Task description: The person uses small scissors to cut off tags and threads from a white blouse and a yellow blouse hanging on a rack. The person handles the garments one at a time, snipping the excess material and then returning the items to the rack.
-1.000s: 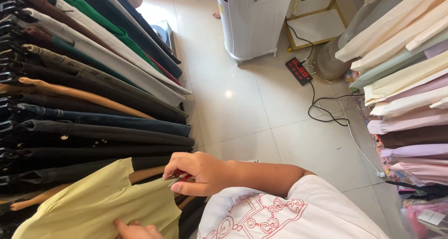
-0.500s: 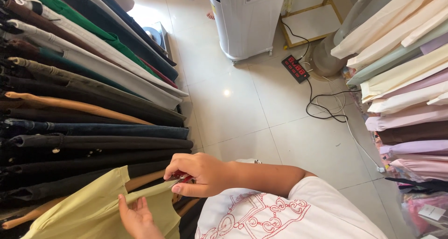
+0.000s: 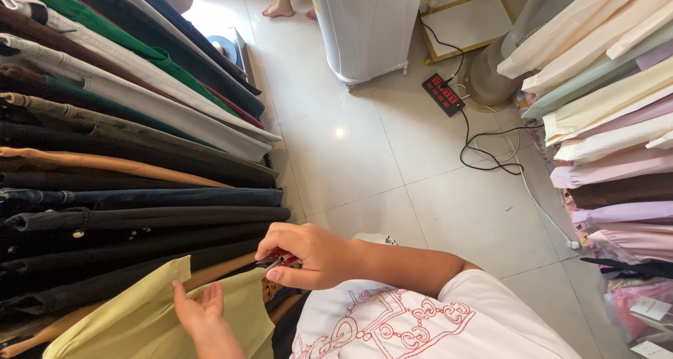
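Observation:
My right hand (image 3: 305, 255) reaches across from the right and pinches a small red-and-metal tool (image 3: 279, 261) at the top edge of a yellow-green garment (image 3: 140, 317). The garment hangs at the near end of a rack of dark trousers (image 3: 140, 219). My left hand (image 3: 200, 310) rests against the garment just below the tool, palm showing and fingers apart, holding nothing. I cannot tell what kind of tool it is. My white printed shirt (image 3: 392, 324) fills the bottom of the view.
Folded and hung clothes line both sides: dark, green and white ones on the left (image 3: 126, 85), pastel ones on the right (image 3: 617, 120). On the tiled floor stand a white appliance (image 3: 364, 22), a black power strip (image 3: 443, 94) with cables, and another person's bare feet (image 3: 280, 10).
My left hand has come up from the bottom edge onto the yellow-green garment. The red tool now shows in my right hand, which stays at the garment's top edge.

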